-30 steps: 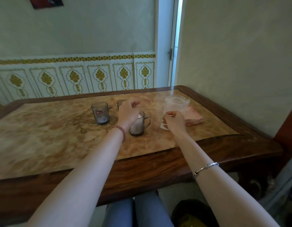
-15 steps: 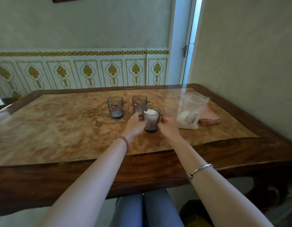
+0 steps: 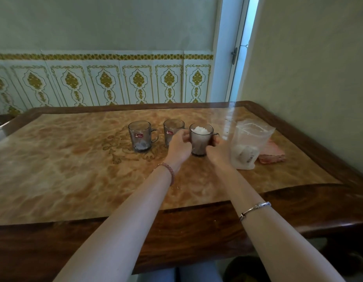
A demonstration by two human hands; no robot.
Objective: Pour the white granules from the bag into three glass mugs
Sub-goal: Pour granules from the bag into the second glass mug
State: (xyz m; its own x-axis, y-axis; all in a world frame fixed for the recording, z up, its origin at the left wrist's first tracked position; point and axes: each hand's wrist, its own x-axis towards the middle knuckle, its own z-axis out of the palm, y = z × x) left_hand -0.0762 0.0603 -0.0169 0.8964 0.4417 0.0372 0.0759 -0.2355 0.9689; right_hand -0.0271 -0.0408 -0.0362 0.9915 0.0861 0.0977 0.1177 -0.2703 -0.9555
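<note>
Pale green walls with a band of white-and-gold patterned tiles (image 3: 119,82) behind, door gap (image 3: 237,64) at the back right showing a dark handle. Wooden table (image 3: 176,237) with a glossy marbled tan inlay fills the middle of the head view. Three glass mugs stand in a row near the table centre, all upright. Left mug (image 3: 140,138) has a red sticker, its handle points right, and only a little white stuff sits at the bottom. Middle mug (image 3: 172,132) also has a red sticker, partly hidden by the left hand; how full it is cannot be told. Right mug (image 3: 200,139) is filled nearly to the rim with white granules (image 3: 199,130), heaped at the top. Left hand (image 3: 179,148) wraps the right mug's left side, fingers curled against the glass. Right hand (image 3: 217,149) holds the same mug from the right, fingers curled at the handle side; the handle itself is mostly covered. Mug base looks to be on the table, not clearly lifted. Clear plastic bag (image 3: 250,145) stands upright just right of the right hand, top open, some white granules left in the bottom with a printed label inside. Pink folded cloth (image 3: 272,153) lies behind and right of the bag, touching it or nearly. Pink bead bracelet (image 3: 168,169) on the left wrist, silver bangle (image 3: 255,208) on the right forearm. A few white grains are scattered on the inlay near the left wrist. Blue jeans (image 3: 186,273) show at the bottom edge below the table.
</note>
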